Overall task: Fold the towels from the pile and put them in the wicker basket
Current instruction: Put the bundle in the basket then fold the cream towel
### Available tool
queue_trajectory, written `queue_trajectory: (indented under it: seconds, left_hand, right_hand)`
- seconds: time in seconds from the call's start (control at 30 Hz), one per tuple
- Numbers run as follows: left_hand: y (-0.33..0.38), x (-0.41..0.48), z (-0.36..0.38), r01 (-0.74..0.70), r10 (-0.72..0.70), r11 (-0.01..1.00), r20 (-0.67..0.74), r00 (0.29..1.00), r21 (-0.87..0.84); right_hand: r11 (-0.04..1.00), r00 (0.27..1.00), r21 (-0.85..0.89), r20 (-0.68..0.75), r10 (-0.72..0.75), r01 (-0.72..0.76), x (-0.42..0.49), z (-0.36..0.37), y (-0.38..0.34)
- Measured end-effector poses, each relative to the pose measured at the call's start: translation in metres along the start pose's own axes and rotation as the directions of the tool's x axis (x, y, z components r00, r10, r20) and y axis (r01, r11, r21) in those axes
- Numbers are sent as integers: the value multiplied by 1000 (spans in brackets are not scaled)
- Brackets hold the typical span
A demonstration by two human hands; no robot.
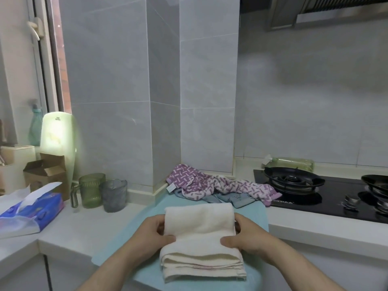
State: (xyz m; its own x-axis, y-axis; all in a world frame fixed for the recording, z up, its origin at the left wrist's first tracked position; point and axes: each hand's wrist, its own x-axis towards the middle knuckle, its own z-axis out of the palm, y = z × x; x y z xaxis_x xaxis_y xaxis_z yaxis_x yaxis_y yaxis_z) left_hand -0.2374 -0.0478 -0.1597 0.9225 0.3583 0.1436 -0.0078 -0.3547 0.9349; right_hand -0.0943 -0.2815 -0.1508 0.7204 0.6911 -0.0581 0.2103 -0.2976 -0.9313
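A cream towel, folded into several layers, lies on a light blue cloth spread over the counter. My left hand grips its left side, thumb on top and fingers tucked under. My right hand grips its right side the same way. Behind it, against the tiled pillar, lies the pile: a purple-and-white patterned towel heaped over a grey-blue one. No wicker basket is in view.
A black gas hob with burners sits at the right, with a plastic bottle lying behind it. On the left are a green mug, a grey cup, a tissue pack and a cardboard box.
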Motion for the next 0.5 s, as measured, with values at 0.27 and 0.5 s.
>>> queue_trajectory:
  seconds: [0.27,0.5]
  left_hand:
    - [-2,-7,-6,-79,65,994,166,984,82]
    - [-1,-9,1,-94,92,995,127,988,10]
  right_hand:
    - [999,999,37,-45,-22,23,-2,-1,16]
    - [991,996,119,-62,-60,67,-9,5,18]
